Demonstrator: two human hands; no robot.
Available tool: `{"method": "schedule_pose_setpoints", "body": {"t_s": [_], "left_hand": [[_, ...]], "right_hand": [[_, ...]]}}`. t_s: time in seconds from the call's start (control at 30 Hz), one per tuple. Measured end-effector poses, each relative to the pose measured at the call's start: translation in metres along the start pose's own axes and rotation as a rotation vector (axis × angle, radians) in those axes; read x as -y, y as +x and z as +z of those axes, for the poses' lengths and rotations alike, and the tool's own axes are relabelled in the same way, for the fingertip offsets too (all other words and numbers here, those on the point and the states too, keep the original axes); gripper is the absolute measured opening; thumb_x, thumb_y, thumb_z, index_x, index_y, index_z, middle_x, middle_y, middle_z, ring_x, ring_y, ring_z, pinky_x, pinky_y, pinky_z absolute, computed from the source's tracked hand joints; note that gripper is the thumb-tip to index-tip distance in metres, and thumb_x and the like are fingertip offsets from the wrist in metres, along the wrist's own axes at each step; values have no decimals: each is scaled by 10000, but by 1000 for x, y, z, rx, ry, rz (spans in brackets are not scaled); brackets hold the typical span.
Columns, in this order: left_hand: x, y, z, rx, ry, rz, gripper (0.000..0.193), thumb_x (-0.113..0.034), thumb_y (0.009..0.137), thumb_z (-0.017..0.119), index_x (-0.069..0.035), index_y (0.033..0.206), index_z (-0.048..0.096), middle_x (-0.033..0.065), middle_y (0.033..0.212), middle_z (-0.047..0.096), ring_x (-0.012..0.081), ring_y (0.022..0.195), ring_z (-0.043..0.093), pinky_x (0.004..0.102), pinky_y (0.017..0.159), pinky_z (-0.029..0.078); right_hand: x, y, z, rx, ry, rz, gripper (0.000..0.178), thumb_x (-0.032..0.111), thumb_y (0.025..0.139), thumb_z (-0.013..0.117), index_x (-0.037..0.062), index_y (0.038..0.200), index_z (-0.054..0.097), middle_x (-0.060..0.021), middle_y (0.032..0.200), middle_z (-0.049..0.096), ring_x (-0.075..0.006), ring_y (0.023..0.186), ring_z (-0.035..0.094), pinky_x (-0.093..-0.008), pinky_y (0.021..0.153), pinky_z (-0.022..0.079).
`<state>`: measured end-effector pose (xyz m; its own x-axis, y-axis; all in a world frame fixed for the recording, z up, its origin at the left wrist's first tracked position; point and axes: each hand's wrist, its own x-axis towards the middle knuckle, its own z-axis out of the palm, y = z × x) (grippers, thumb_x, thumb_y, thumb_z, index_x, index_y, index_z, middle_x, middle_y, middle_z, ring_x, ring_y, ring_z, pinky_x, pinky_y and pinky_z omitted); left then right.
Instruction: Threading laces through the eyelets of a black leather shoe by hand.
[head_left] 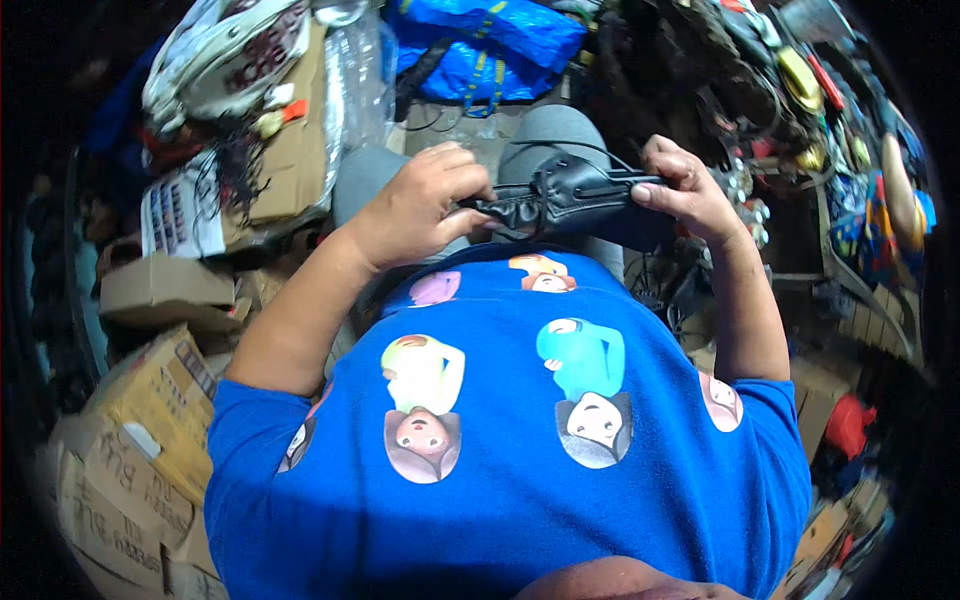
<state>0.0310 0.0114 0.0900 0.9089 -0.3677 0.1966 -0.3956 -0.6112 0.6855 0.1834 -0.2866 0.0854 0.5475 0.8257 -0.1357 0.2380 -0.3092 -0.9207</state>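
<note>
A black leather-like item (580,195) with stitched seams and thin black cords is stretched between my two hands, just above my knees. Its kind is not clear from this view. My left hand (428,198) pinches the narrow, gathered left end between thumb and fingers. At the wider right end, my right hand (688,192) is closed with the thumb on top and the fingers curled behind. A loose cord arches over the item near the right fingers. Part of the underside is hidden against my lap.
A blue bag (490,45) with yellow-marked straps lies beyond my knees. To the left stand a cardboard box (165,285), stacked cartons (120,490), a printed sheet (183,212) and a white bag (240,65). Mixed clutter, including a yellow object (800,80), crowds the right side.
</note>
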Motion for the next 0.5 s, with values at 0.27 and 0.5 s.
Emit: {"method": "schedule_pose_setpoints", "body": {"t_s": [0.27,0.5], "left_hand": [[-30,64,23,54,-30,143,717,-130,680,742,-107,1336,453,130,1392,393,295,1242,427,381,1029,356],[-17,76,57,244,-77,198,475,-105,693,737,-112,1151,614,122,1332,475,281,1213,475,389,998,401]], "right_hand": [[16,-131,-52,-384,-5,163,264,243,772,635,16,902,598,-26,1086,453,-121,1034,432,-233,865,337],[2,-295,-19,-867,153,648,462,277,750,659,71,1145,537,28,925,571,-63,869,506,-225,826,373]]}}
